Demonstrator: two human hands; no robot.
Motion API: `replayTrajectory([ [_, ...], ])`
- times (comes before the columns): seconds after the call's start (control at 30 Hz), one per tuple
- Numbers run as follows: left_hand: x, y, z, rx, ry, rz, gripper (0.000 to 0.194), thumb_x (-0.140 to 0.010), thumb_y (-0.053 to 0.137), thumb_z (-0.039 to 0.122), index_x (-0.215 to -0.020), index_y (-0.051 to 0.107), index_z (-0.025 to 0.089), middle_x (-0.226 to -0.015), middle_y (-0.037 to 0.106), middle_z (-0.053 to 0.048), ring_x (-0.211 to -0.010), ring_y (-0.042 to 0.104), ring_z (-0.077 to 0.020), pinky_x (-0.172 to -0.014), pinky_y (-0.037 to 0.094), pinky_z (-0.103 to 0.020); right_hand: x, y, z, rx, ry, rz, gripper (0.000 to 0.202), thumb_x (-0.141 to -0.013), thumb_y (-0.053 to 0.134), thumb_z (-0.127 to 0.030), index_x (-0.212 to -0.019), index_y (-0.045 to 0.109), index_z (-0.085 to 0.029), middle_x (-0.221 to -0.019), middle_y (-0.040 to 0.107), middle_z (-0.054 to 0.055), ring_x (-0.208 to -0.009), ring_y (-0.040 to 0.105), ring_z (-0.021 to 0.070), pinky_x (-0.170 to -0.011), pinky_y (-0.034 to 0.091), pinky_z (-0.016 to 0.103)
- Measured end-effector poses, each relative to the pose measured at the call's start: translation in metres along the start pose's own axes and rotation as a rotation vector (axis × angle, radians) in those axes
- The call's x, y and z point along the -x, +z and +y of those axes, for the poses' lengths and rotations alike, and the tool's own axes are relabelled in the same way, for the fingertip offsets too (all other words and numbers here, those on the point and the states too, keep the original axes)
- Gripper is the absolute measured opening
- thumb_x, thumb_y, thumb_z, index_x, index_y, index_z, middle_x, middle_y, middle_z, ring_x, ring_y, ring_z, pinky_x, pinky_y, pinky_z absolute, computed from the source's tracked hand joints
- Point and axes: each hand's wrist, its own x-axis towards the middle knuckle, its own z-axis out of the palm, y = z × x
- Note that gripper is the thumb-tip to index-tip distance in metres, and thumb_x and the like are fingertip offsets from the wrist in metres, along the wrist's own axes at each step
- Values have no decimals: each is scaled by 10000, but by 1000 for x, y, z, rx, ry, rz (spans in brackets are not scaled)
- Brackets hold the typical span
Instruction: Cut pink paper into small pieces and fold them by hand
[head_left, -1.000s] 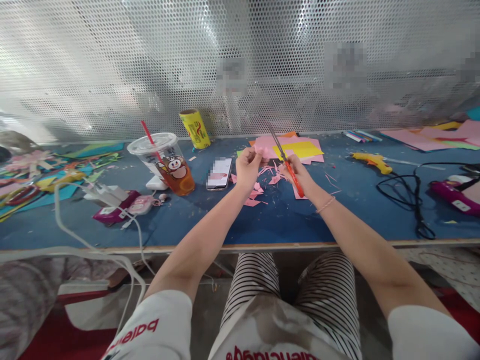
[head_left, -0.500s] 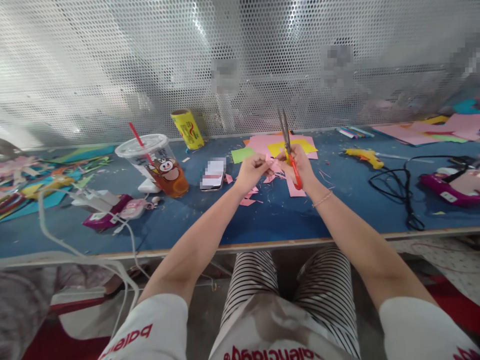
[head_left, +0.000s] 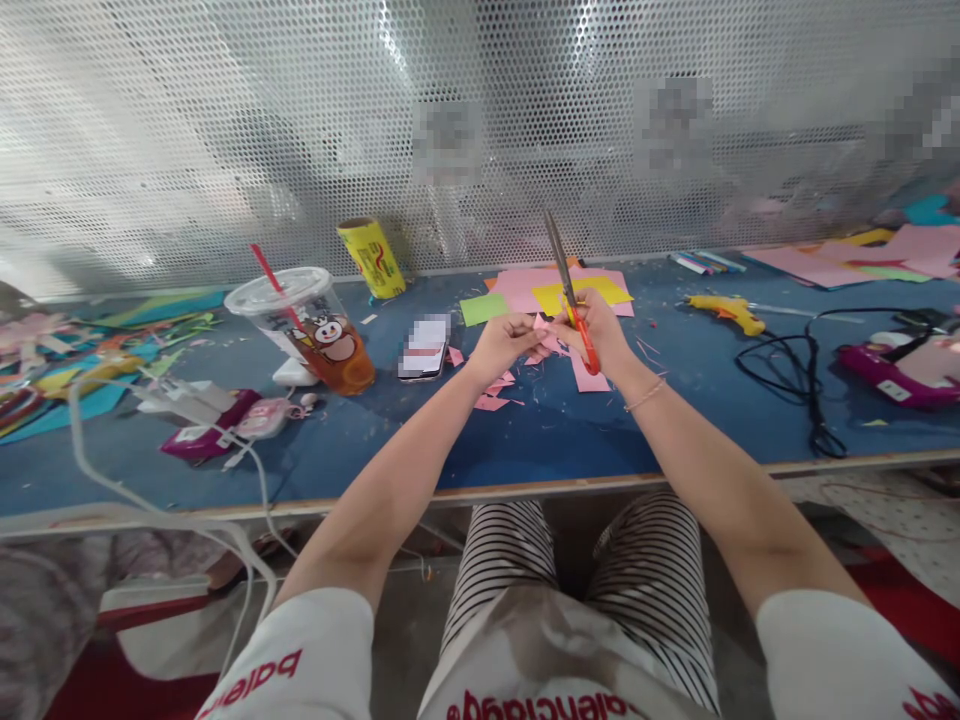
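Note:
My left hand (head_left: 504, 345) pinches a small piece of pink paper (head_left: 541, 323) between thumb and fingers, above the table. Held in my right hand (head_left: 596, 325) is a pair of scissors (head_left: 562, 262) with orange-red handles, its narrow blades pointing up and away. The right fingertips meet the left ones at the same pink piece. Below my hands lie pink paper scraps (head_left: 491, 402) and a pink strip (head_left: 589, 373). Just behind are a yellow sheet (head_left: 619, 291), larger pink sheets (head_left: 517, 284) and a green piece (head_left: 483, 309).
Left of my hands are a phone (head_left: 424, 347), a lidded drink cup (head_left: 315, 335), a yellow roll (head_left: 373, 258) and a purple power strip (head_left: 211, 428) with white cables. On the right lie a yellow glue gun (head_left: 726, 312), black cable (head_left: 814, 375) and markers (head_left: 707, 263). A perforated metal panel (head_left: 517, 130) stands behind.
The scissors have tilted a little to the left in my right hand. My fingers have shifted slightly on the pink paper, and the view has moved a little.

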Motion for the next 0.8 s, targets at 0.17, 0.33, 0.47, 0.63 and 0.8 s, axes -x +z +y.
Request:
replayTrajectory([
  [0.17,-1,3,-3,-94,35,34,283,-630,738,326,-673,534,135,-594,641,-6,-557,638,-107,-574,522,-225,1,0,1,44,1,26,481,-589,729,-381,-864,362,-233,-657,586,-38,-595,579,149,-636,473,346],
  [0.33,-2,6,-10,-211,86,124,179,-674,683,234,-659,528,146,-588,623,3,-534,623,-108,-553,512,-241,1,0,2,59,42,9,467,-590,729,-311,-862,358,-233,-650,573,-37,-601,587,160,-623,466,339],
  [0.47,-2,6,-7,-159,40,88,148,-698,666,229,-676,552,137,-605,638,-15,-530,620,-96,-572,528,-245,1,0,1,77,70,17,454,-590,725,-280,-836,345,-237,-610,548,-47,-562,562,151,-597,452,329],
  [0.63,-3,4,-8,-149,36,51,191,-703,678,271,-667,554,131,-594,642,-22,-532,626,-94,-574,534,-233,1,-1,2,81,56,11,468,-590,728,-334,-830,336,-247,-585,527,-67,-516,522,135,-564,434,325],
  [0.8,-4,4,-12,-134,43,40,217,-710,679,293,-677,536,133,-622,660,-33,-559,651,-114,-570,540,-233,1,-2,9,121,11,19,470,-601,730,-336,-851,341,-247,-610,520,-59,-556,526,139,-596,439,331],
])
